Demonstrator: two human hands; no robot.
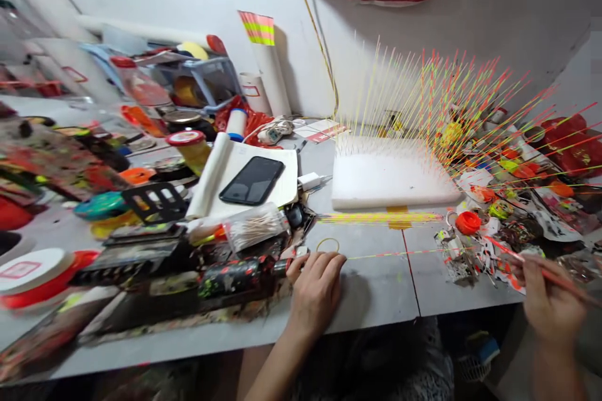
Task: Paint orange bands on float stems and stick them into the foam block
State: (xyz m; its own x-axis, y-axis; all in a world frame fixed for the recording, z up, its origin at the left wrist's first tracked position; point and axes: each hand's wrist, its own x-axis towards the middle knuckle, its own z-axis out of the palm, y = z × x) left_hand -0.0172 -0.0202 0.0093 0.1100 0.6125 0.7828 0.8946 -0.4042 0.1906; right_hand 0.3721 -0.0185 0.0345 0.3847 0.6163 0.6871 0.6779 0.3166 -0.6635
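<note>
My left hand (317, 288) is closed near the tabletop's front edge, beside the tip of a paint-spattered black cylindrical tool (237, 277). A thin banded stick (390, 255) runs from its fingers to the right, just above the table; the grip itself is hidden under the knuckles. My right hand (552, 304) pinches a slim red-handled paintbrush (555, 277), whose tip points left near the far end of the stick. Whether the tip touches the stick I cannot tell. Behind them, a white foam block (390, 178) holds many upright coloured sticks (433, 100).
A bundle of yellow sticks (367, 218) lies before the foam. Paint-covered clutter with an orange cap (468, 222) fills the right side. A phone (253, 180) lies on paper, near a bag of cotton swabs (256, 225). Jars and tools crowd the left.
</note>
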